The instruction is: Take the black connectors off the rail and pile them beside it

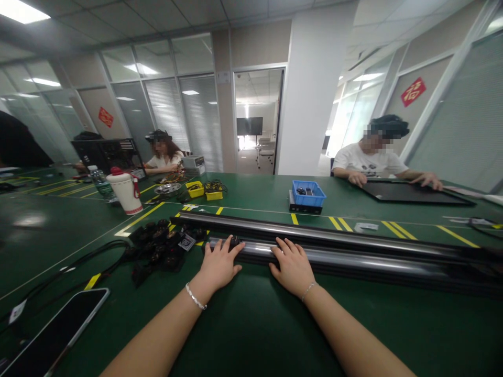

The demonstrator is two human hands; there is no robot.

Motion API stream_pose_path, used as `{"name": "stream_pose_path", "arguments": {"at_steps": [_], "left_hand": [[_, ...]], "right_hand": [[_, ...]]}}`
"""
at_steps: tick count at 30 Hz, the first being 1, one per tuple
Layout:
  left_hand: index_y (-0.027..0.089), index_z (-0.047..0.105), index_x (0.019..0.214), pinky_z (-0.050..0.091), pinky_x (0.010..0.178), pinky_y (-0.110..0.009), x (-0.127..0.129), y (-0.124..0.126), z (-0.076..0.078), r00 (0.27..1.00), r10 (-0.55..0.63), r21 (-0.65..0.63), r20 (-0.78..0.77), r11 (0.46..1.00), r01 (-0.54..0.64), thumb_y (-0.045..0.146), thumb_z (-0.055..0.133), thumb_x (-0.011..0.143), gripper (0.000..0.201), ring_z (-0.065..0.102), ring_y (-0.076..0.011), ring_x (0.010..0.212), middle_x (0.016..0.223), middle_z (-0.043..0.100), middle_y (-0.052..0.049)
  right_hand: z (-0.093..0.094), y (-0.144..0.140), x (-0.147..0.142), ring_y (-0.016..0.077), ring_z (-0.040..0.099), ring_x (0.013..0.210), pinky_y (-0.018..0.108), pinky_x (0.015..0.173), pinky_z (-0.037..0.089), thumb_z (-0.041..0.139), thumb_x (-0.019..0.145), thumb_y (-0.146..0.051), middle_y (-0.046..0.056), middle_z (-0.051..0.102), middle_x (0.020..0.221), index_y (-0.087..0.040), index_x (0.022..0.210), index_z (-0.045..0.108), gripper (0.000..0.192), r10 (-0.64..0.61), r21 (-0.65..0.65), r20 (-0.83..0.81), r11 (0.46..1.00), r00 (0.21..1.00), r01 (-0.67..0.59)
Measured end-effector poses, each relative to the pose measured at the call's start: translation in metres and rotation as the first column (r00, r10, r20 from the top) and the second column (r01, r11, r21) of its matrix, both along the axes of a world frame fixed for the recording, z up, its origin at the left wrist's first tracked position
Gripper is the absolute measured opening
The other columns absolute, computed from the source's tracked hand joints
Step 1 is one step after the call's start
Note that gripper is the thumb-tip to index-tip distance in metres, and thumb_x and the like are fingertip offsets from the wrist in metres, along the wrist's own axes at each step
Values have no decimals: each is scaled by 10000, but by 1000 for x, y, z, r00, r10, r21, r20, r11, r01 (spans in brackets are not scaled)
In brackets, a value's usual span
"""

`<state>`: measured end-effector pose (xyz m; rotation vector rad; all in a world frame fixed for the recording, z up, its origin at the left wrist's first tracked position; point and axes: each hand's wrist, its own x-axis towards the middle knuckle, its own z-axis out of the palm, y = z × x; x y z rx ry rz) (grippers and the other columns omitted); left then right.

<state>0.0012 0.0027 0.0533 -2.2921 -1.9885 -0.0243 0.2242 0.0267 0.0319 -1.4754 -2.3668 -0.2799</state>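
Two long dark metal rails lie side by side across the green table. My left hand (pixel 220 263) rests with spread fingers on the left end of the nearer rail (pixel 353 261). Beside its index finger a small round black part (pixel 234 241) sits on that rail. My right hand (pixel 293 264) lies on the same rail a little further right, fingers apart and fairly flat. Behind them runs the farther rail (pixel 314 233), which neither hand touches. To the left of my left hand is a heap of black round parts with cables (pixel 159 243).
A phone (pixel 58 335) lies at the front left. Beyond the cables stand a white cup with a red lid (pixel 124 191) and a bottle (pixel 101 184). A blue basket (pixel 308 193) is behind the rails. Across the table, one person handles a black panel (pixel 416 192); another sits further left.
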Motion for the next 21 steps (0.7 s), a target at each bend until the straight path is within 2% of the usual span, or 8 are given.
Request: {"name": "stream_pose_path", "arguments": {"at_steps": [10, 17, 21], "left_hand": [[401, 174, 1394, 243, 954, -620, -9, 0, 13, 994, 105, -183, -9, 977, -105, 491, 520, 758, 730, 181, -389, 1327, 1503, 138, -84], [405, 191, 1391, 279, 966, -551, -17, -1, 25, 993, 117, -230, -1, 966, -114, 513, 489, 776, 692, 224, -403, 1308, 1492, 176, -89], [383, 184, 1400, 302, 958, -529, -28, 2, 29, 985, 169, -276, -36, 946, -173, 539, 469, 778, 702, 275, -396, 1291, 1484, 197, -103]], "right_hand": [[-4, 1, 0, 265, 306, 1257, 434, 1006, 214, 472, 796, -389, 72, 402, 1375, -231, 1147, 545, 392, 2, 20, -4, 1000, 1000, -2], [-4, 1, 0, 262, 297, 1264, 435, 1005, 217, 471, 797, -377, 74, 399, 1377, -230, 1144, 547, 385, 1, 11, -5, 1000, 1000, -1], [-4, 2, -1, 263, 299, 1264, 436, 1003, 218, 467, 798, -378, 74, 404, 1373, -233, 1154, 542, 392, 3, 18, -1, 1000, 1000, -3]]}}
